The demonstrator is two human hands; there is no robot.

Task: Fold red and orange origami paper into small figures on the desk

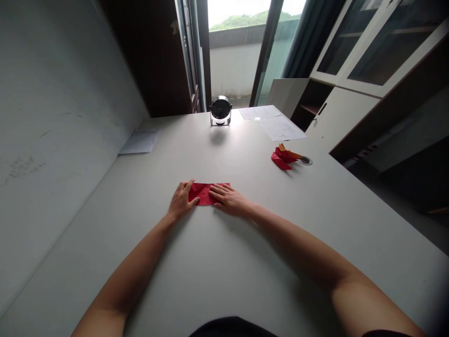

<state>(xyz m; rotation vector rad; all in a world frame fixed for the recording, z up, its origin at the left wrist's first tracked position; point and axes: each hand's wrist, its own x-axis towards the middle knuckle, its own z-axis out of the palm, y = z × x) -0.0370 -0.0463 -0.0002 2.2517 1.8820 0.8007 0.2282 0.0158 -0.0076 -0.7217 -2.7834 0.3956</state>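
A folded red paper lies as a wide strip on the white table, with crease lines across it. At its left end rests my left hand, thumb by the lower edge and forefinger by the upper edge, the fingers apart. My right hand lies flat over the right part of the strip, fingers stretched out, and covers some of it. Farther off to the right sits a pile of folded red and orange paper pieces.
Beside the folded pieces is a roll of tape. A round black device on a metal stand stands at the table's back edge. Printed sheets lie at the back right, another sheet by the left wall. A cabinet stands beyond the right edge.
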